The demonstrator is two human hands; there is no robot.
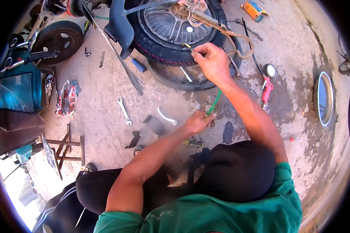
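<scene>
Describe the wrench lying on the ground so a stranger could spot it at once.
Start at the big black tyre at the top and drop down-left across the bare concrete floor. The silver open-ended wrench lies there alone, straight and slim, left of a shorter curved metal lever.

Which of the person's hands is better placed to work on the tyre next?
Probably the right hand: it rests against the tyre, pinching a thin tool. The left hand sits lower, holding the green hose.

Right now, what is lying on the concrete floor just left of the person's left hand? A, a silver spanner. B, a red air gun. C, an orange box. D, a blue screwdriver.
A: a silver spanner lies on the floor, left of the left hand.
</scene>
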